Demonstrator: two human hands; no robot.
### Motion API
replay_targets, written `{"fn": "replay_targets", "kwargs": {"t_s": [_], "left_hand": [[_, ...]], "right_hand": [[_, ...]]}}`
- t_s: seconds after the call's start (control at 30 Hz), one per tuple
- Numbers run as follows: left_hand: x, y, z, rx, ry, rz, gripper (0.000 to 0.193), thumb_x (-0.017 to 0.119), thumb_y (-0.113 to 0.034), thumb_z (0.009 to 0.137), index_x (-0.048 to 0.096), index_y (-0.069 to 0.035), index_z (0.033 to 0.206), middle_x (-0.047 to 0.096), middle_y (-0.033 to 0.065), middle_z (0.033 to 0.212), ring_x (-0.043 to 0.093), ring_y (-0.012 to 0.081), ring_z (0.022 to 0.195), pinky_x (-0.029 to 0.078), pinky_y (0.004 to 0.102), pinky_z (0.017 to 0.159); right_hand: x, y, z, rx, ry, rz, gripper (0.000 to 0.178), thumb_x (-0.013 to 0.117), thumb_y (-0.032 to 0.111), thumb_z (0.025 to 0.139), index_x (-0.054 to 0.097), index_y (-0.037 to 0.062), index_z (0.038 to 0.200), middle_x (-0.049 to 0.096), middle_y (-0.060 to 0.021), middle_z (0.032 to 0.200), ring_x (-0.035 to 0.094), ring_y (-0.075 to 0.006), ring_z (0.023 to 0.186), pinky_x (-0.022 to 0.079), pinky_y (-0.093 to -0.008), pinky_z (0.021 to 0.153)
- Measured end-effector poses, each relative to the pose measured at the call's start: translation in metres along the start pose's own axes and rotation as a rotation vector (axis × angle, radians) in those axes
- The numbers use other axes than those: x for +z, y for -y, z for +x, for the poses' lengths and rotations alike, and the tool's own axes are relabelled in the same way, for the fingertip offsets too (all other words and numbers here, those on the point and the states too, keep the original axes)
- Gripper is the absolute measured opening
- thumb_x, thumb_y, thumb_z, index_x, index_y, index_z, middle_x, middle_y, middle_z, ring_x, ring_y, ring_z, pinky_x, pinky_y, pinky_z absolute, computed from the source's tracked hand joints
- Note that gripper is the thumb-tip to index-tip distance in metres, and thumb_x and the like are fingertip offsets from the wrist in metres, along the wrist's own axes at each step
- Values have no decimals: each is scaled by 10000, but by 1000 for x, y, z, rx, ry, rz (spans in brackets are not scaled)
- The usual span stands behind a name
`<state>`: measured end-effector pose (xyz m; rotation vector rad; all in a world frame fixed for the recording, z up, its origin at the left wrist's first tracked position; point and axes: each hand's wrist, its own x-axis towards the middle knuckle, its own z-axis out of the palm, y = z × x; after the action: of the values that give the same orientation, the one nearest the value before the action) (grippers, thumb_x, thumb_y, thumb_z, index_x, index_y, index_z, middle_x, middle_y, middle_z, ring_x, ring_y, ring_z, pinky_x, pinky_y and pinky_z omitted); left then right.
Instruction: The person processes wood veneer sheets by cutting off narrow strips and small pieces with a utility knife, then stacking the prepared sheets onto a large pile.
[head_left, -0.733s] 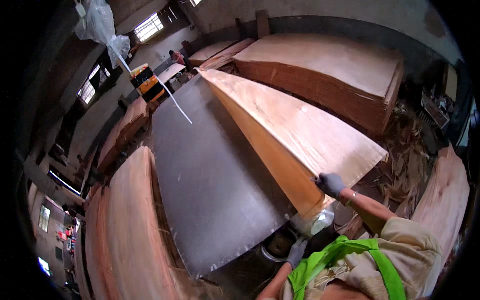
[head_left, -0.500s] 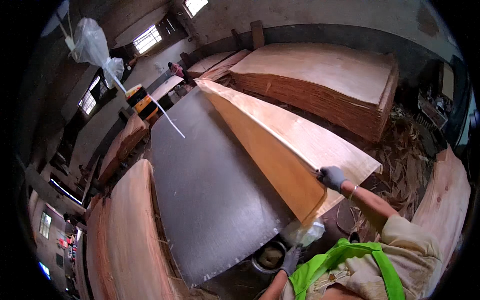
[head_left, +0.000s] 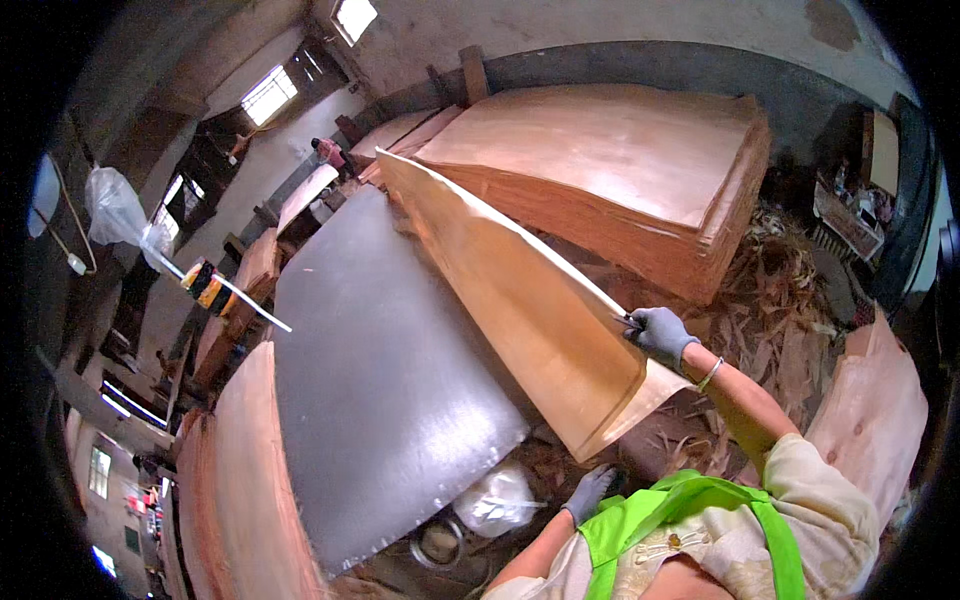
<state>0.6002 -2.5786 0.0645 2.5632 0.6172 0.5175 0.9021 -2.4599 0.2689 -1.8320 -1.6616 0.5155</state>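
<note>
My right hand point(head_left: 658, 335), in a grey glove, grips the upper edge of a large thin wood veneer sheet point(head_left: 530, 310). A small dark tool, its kind unclear, pokes out from the same fingers. The sheet stands tilted and folded over, with its far end reaching toward the veneer stack behind. Below its near corner is my left hand point(head_left: 588, 493), also gloved, fingers stretched out and apart from the sheet. To the left lies a dark, smooth tabletop point(head_left: 390, 370).
A tall veneer stack point(head_left: 600, 150) stands at the back, another stack point(head_left: 245, 480) at the left. Beside the table's near edge are a clear plastic bag point(head_left: 497, 500) and a round metal pot point(head_left: 437, 542). Veneer scraps point(head_left: 770, 330) litter the floor. A taped cord point(head_left: 210, 288) hangs at left.
The veneer sheet has swung upright and away from the tabletop, its near corner moving left, still in my right hand. My left hand has moved away from the pot and plastic bag.
</note>
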Motion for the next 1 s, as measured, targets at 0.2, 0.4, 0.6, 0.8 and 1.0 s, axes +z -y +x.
{"fn": "replay_targets", "kwargs": {"t_s": [0.2,0.4,0.6,0.8,1.0], "left_hand": [[77,3,97,-434,248,-788,316,477,-252,916,588,-28,1109,637,101,978,593,158,850,476,288,734],[139,15,213,-1102,321,-1048,378,547,-370,867,616,-63,1078,631,61,955,581,170,773,465,300,666],[214,107,279,-1241,175,-1181,431,438,-410,904,549,-88,1169,578,95,1100,555,229,931,461,360,785],[212,109,398,-1105,-186,-1819,471,385,-427,913,489,-93,1229,522,94,1191,512,247,1026,431,384,859],[214,118,529,-709,-557,-2188,513,332,-444,923,430,-99,1290,466,94,1281,468,265,1121,401,408,933]], "right_hand": [[-72,-94,25,-57,-92,53,242,706,239,745,630,49,874,591,-179,714,582,-245,601,445,-343,583],[-156,-172,71,-3,-105,74,231,705,166,761,614,-1,893,500,-116,626,439,-109,595,416,-299,571],[-250,-232,151,-29,-125,73,226,688,193,789,628,2,893,572,-134,662,500,-116,593,428,-304,576],[-342,-312,234,-77,-117,204,276,670,234,812,594,-32,809,483,-3,625,436,-75,600,393,-272,539],[-423,-391,325,33,-84,263,282,650,282,818,580,19,745,467,35,587,433,-71,495,348,-247,444]]}}
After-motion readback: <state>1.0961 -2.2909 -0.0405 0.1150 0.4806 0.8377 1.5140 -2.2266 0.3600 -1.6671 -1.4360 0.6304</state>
